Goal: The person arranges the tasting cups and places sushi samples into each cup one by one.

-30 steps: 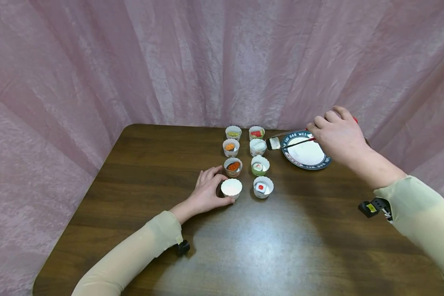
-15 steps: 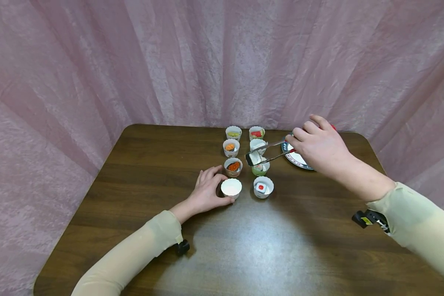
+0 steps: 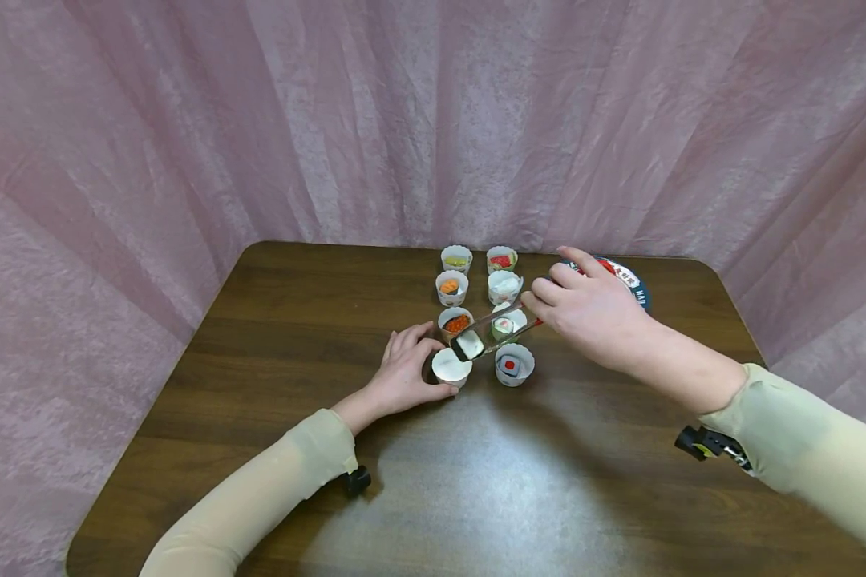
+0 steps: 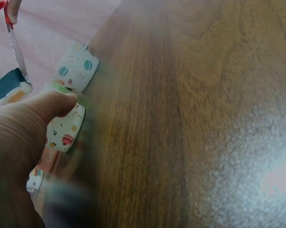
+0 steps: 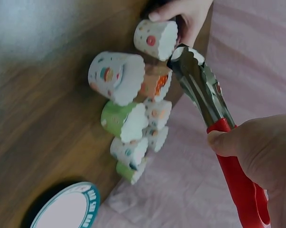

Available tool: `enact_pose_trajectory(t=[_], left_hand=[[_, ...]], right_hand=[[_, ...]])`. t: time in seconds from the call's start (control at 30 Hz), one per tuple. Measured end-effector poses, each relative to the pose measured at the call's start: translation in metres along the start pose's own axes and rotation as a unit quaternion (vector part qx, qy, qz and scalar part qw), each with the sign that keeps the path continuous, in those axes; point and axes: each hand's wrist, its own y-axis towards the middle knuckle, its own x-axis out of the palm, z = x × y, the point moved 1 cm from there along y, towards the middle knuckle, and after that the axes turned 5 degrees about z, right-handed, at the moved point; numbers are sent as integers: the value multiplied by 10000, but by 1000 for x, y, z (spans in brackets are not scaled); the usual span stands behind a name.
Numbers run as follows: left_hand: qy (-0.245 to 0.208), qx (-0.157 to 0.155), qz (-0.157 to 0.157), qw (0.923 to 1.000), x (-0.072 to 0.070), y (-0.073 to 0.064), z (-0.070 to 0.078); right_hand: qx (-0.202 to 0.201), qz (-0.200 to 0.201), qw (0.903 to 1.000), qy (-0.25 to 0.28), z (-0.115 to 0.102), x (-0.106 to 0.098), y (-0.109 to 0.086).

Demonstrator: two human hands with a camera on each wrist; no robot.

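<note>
My left hand (image 3: 402,370) holds a white paper baking cup (image 3: 451,370) on the table, thumb at the near side and fingers at the far side. My right hand (image 3: 593,314) grips tongs with red handles (image 5: 234,175) and metal arms. Between the tongs' tips is a sushi piece (image 3: 469,345) with white rice and a dark seaweed band. It overlaps the far right of the cup's rim in the head view. In the left wrist view, the sushi piece (image 4: 12,86) shows some orange beneath the dark band.
Several other paper cups stand in two columns, each with sushi-like pieces; one holds a white piece with a red centre (image 3: 510,365), another an orange-red topping (image 3: 456,324). Behind my right hand lies a blue-rimmed plate (image 3: 638,290). A pink curtain (image 3: 375,120) hangs behind the wooden table (image 3: 296,320).
My right hand has brought the tongs and sushi piece left and nearer, from beside the plate to the cup at my left hand. The left hand has stayed put.
</note>
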Motion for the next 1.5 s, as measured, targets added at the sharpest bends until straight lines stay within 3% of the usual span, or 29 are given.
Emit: enact_pose_trajectory(t=[0.17,0.57,1.0,1.5], left_hand=[[73,-13,-26,10000,-1,1,1],[-22,46,-38,10000,0,0,4],[-16,-4,-95,10000,1,1,4],[-1,-12,-101,9999,3,1,4]], right_hand=[[-259,29,9996,-49,-9,3,9],[-461,-28,9988,-138,-19,10,23],[-784,-477,9952,-338,-26,16,34],[-664,-518,9957,-393,-24,9,37]])
